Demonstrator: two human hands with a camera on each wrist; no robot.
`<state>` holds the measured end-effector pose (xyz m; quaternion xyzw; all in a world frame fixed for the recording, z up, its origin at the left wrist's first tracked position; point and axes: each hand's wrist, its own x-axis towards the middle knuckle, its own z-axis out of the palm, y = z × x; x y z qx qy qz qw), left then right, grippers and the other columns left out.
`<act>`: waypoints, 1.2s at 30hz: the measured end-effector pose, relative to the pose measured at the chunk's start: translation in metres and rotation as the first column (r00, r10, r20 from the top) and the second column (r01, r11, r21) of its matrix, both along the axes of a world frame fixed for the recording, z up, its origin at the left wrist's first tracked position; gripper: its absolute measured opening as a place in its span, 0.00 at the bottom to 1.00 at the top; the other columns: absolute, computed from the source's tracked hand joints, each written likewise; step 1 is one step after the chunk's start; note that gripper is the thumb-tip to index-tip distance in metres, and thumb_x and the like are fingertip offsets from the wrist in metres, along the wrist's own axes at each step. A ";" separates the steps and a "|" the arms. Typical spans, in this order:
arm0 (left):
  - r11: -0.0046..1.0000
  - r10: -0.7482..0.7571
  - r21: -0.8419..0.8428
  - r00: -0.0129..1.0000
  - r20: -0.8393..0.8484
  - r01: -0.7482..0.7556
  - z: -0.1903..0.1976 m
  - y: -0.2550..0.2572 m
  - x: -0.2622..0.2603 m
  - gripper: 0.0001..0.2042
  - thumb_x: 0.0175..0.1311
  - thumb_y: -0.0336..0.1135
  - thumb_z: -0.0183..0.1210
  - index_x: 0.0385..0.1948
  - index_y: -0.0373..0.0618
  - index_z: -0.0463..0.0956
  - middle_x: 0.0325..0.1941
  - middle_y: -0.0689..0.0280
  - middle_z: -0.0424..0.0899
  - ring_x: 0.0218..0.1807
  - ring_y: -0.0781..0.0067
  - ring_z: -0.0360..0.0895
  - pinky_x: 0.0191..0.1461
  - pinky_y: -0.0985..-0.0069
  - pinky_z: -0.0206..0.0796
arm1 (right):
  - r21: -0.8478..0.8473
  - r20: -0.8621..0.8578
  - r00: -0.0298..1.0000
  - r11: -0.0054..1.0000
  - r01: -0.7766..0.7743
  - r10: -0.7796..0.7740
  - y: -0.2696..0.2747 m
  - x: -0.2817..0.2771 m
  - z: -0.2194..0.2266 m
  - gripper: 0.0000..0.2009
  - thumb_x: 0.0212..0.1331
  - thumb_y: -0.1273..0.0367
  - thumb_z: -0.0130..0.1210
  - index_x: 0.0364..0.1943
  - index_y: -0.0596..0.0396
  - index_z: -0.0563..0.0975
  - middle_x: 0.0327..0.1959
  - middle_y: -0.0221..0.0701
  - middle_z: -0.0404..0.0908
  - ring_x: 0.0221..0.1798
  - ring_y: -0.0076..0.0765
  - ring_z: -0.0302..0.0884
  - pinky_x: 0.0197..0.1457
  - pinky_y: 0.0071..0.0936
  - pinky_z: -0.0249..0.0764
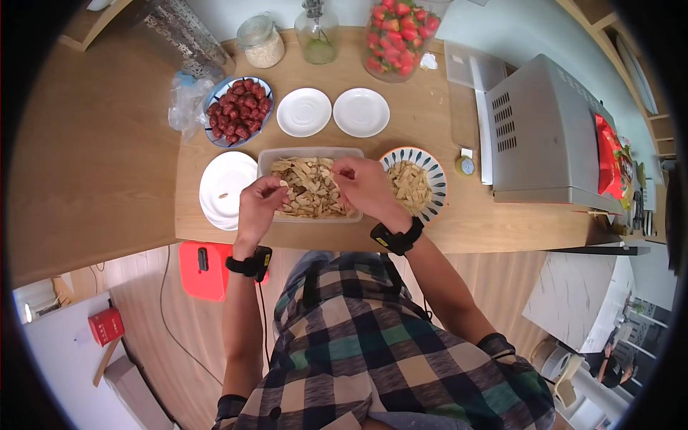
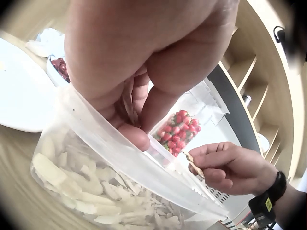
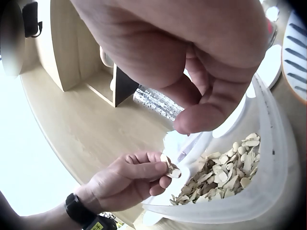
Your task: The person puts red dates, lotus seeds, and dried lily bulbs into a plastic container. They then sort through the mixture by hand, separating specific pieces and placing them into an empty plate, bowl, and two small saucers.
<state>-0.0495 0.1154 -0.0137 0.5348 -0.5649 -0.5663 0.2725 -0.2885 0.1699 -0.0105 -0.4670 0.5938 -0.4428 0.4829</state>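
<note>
A clear plastic box (image 1: 347, 153) full of pale dried slices (image 1: 308, 188) stands before the person. Over its left part, the left hand (image 1: 259, 208) pinches a pale slice (image 3: 171, 167) between thumb and fingertips. The right hand (image 1: 364, 188) is above the box's right side, and its thumb and fingers grip another thin slice (image 2: 194, 165). To the right, a patterned bowl (image 1: 438, 188) holds more pale pieces. Stacked white plates (image 1: 215, 180) on the left carry one small piece.
Two small white plates (image 1: 304, 112) lie behind the box. A bowl (image 1: 266, 87) of dark red dates sits back left. A glass jar, a bottle (image 1: 316, 43) and a container of strawberries (image 1: 401, 39) line the wall. A grey appliance (image 1: 537, 136) occupies the right.
</note>
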 end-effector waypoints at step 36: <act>0.701 -0.394 -0.343 0.741 0.544 0.625 0.035 -0.018 -0.047 0.18 0.60 0.23 0.60 0.54 0.37 0.76 0.45 0.51 0.84 0.44 0.52 0.84 0.48 0.66 0.76 | -0.240 -0.340 0.860 0.920 0.311 -0.380 0.080 -0.069 0.000 0.08 0.60 0.77 0.60 0.43 0.62 0.83 0.30 0.34 0.85 0.27 0.25 0.79 0.30 0.26 0.75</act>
